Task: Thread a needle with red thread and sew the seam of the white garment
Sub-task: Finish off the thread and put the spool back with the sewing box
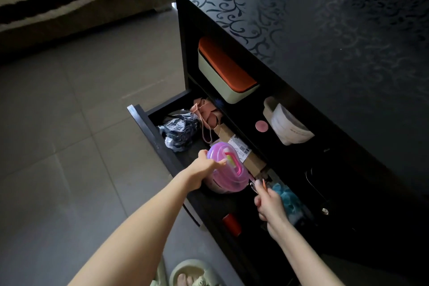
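Nearest, the red thread spool (231, 224) lies in the open drawer (141, 123), between the two forearms and just left of the right wrist, its long axis seemingly along the drawer. The right hand (270, 208), the closer one, curls its fingers round a small tool (260, 184), possibly scissors. Farther in, the left hand (203, 169) grips the pink box (229, 176). The shelf overhangs the drawer's back; lifting room lies frontward. No needle or garment shows.
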